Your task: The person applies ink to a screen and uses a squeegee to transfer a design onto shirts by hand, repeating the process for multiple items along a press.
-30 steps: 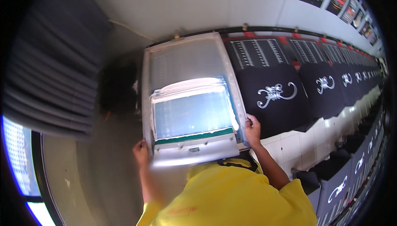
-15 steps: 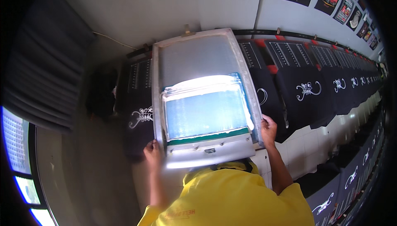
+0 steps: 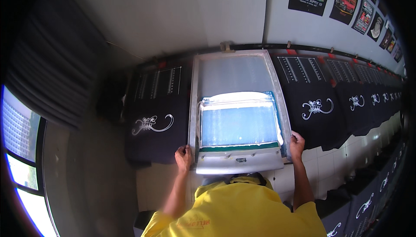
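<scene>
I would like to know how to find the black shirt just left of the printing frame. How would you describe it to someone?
Start at the long table along the wall, covered by a row of black shirts. The person's left hand and right hand grip a pale printing frame; the black shirt lies directly left of it. It is the last in the row, near the dark curtain.

Large aluminium-framed printing screen [image 3: 236, 111] lying on the long tiled table [image 3: 333, 167], near its left end. Left hand [image 3: 183, 157] and right hand [image 3: 297, 144] at the screen's near corners. Black printed T-shirt [image 3: 157, 120] immediately left; row of black printed T-shirts [image 3: 342, 107] stretching right along the table.
</scene>
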Motion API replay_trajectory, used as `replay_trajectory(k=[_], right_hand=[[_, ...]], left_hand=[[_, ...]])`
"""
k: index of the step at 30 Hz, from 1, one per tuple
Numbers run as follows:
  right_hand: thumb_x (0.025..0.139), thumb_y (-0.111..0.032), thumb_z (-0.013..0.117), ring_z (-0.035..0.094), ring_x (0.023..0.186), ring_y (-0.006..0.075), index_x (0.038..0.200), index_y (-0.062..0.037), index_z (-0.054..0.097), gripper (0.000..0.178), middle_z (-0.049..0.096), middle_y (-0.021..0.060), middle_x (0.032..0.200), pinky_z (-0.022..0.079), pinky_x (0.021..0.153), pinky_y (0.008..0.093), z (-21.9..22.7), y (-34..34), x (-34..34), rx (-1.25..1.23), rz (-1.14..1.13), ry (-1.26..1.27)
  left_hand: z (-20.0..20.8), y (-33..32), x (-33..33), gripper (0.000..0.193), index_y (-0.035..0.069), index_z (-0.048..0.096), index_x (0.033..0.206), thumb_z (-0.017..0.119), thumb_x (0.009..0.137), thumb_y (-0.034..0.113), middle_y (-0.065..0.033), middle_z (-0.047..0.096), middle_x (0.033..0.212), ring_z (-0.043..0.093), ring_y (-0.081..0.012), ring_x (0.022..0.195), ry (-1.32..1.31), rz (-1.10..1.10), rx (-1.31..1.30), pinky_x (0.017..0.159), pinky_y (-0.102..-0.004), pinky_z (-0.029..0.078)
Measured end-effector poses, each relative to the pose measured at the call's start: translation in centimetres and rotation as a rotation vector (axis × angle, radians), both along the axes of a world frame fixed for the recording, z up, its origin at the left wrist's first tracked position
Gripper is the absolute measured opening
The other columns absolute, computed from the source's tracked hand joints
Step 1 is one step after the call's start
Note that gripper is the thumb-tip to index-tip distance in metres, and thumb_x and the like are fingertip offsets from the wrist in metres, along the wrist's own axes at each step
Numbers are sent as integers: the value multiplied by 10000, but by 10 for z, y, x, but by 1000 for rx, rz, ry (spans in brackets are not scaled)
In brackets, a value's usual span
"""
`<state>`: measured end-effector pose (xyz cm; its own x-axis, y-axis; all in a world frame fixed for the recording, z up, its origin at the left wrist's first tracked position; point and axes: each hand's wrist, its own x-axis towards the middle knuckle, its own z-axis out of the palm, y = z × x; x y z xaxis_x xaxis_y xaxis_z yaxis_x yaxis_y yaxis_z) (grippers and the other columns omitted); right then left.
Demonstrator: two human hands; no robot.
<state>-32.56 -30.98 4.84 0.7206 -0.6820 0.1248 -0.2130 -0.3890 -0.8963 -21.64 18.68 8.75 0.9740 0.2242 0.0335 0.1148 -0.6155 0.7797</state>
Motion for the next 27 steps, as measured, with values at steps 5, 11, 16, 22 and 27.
replay_trajectory(k=[5,11,16,22,27], right_hand=[[897,1,590,690,947,203,1112,44,696,243,728,161,1025,522,867,295,31,31,-178,11,-11,17],[886,10,597,691,953,209,1099,50,697,239,726,173,1016,524,871,297,61,25,-207,2,-17,-17],[881,13,591,697,968,244,1086,53,700,235,723,191,1025,524,890,313,61,39,-200,16,-11,-28],[877,24,580,699,974,260,1082,56,700,240,725,193,1023,521,902,323,55,48,-149,-20,-4,-27],[869,36,576,698,969,249,1086,58,698,251,726,189,1019,520,900,324,41,24,-84,-22,3,-15]], left_hand=[[22,21,-185,274,-14,729,953,616,891,228,-246,696,892,686,-400,866,-6,19,11,787,-416,523],[56,22,-211,273,-5,733,945,610,891,233,-244,700,911,684,-405,873,-79,-1,25,799,-430,526],[54,41,-207,271,-5,733,938,609,884,230,-247,700,911,685,-406,876,-60,-1,44,795,-436,529],[49,48,-154,264,-4,730,933,611,876,225,-228,705,877,690,-388,839,8,1,20,767,-420,527],[26,24,-91,296,-25,727,980,629,876,234,-189,722,846,696,-281,781,-11,-4,-30,734,-372,520]])
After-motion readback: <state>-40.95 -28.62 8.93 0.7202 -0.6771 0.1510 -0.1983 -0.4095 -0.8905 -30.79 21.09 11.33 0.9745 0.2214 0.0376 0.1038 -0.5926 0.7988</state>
